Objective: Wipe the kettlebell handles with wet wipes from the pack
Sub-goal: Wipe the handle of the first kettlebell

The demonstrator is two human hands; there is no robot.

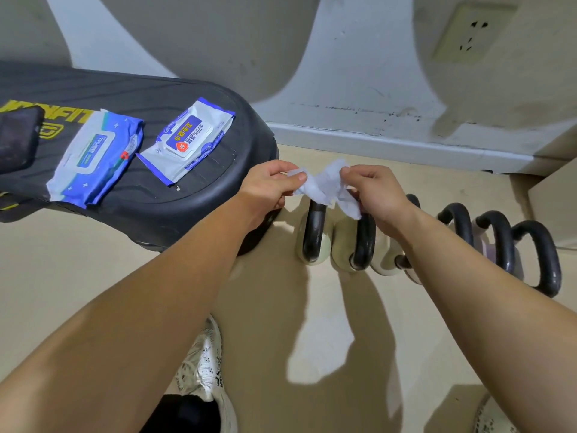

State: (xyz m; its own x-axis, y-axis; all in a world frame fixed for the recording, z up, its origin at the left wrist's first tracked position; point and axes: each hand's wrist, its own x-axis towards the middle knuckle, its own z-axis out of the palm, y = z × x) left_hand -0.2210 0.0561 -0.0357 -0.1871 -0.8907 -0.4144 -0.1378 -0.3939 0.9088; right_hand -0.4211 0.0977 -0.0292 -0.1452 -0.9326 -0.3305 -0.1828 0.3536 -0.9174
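Left hand [270, 182], right hand [376, 190] on wipe [324, 185]; "75%" pack [187, 142] on "FIT" bench [175, 207].

We see a crumpled white wet wipe [324, 187] stretched between both hands. The left hand [268, 182] pinches one end and the right hand [374, 192] the other, with curled fingers [348, 172]. Below it a row of kettlebells [315, 245] stands on the floor [93, 260] along the wall, their black handles [499, 242] upright. On the black counter [203, 195] lie two blue-and-white packs, the first pack [187, 142] near its rounded end, the second pack [93, 157] just beside it, then a dark phone [17, 135].
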